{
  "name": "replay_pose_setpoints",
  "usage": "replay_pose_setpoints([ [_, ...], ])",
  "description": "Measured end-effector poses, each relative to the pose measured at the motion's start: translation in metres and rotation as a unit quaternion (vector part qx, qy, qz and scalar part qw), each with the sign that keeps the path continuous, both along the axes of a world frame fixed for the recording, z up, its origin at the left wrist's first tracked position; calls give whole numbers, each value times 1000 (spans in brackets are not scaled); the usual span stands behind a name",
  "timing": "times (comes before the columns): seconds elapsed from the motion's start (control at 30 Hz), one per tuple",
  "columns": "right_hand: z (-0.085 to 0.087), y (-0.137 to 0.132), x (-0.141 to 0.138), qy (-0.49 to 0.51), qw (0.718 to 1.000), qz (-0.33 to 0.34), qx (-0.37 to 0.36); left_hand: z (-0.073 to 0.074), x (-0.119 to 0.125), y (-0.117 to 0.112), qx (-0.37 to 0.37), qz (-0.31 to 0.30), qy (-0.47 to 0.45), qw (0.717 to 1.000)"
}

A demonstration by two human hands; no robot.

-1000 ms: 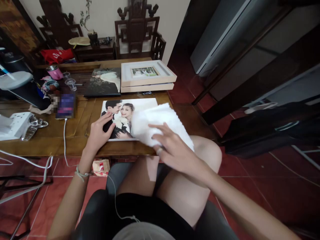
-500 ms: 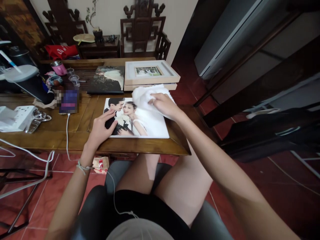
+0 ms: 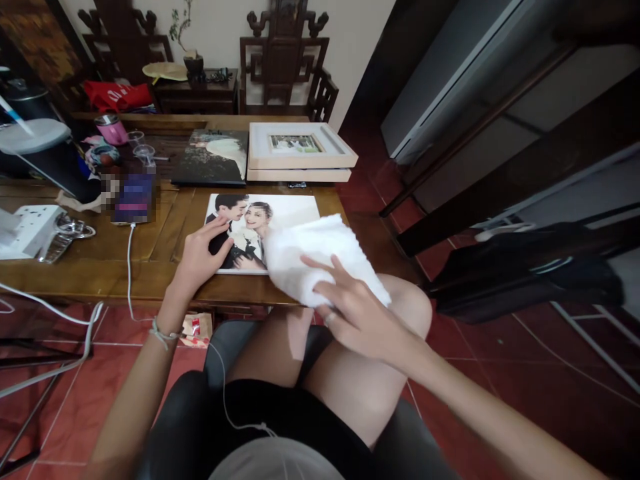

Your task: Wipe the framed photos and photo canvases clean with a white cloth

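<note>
A flat photo panel (image 3: 240, 257) showing a couple lies at the front edge of the wooden table. My left hand (image 3: 203, 252) rests on its left edge, fingers stretched out over the picture. My right hand (image 3: 355, 307) grips a white cloth (image 3: 320, 257), which covers the panel's lower right part and hangs past its right side. Part of the cloth is bunched under the fingers. The panel's upper right stretch shows plain white.
Behind the panel are stacked light wooden frames (image 3: 303, 163) and a dark photo album or panel (image 3: 213, 157). Leftward on the table (image 3: 165, 273) sit a phone (image 3: 134, 199) on a white cable, a power strip (image 3: 33, 230), a pink mug (image 3: 113, 130) and a black cup (image 3: 55, 163) with a straw.
My right hand has drawn the white cloth from the panel's upper right corner down toward the front edge and me. My left hand has stayed on the panel's left side.
</note>
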State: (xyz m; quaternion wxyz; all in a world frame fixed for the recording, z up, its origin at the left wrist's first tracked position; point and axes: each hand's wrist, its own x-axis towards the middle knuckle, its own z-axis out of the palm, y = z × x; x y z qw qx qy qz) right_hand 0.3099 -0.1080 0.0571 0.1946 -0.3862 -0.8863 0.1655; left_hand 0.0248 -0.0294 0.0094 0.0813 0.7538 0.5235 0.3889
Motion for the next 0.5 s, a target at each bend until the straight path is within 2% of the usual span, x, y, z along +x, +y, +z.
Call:
replay_pose_setpoints([
  [0.1, 16, -13, 4, -8, 999, 12, -29, 0, -1, 0, 4, -4, 4, 1000],
  [0.17, 21, 0, 3, -3, 999, -8, -46, 0, -1, 0, 7, -7, 5, 1000],
  [0.23, 21, 28, -1, 0, 998, -35, -59, 0, -2, -1, 7, -11, 4, 1000],
  [0.4, 9, 122, -16, 31, 994, -93, -48, 1, -2, -1, 6, -14, 6, 1000],
  [0.5, 0, 162, -24, 43, 992, -104, -51, 1, -2, -1, 6, -11, 3, 1000],
])
